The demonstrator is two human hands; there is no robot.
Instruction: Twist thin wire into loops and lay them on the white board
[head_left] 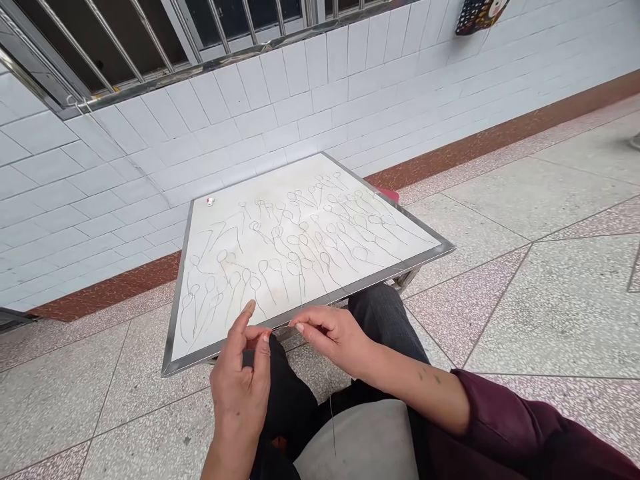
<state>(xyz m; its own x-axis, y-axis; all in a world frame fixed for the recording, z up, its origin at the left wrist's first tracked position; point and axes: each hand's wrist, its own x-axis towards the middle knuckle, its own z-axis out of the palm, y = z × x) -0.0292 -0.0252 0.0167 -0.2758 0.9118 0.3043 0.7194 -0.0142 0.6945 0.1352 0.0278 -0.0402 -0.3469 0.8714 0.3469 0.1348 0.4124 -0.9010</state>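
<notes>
Strand [281,325], seemingly fine wire, is pinched by left hand [241,380] and right hand [345,337] beside table's [414,241] near edge; probably light, springy, best held at two close points.

White tiled wall [345,100] at twelve o'clock, barred window [235,21] at eleven, brown skirting [500,134] at two, speckled floor [580,300] at three, metal-edged table [295,176] at centre
</notes>
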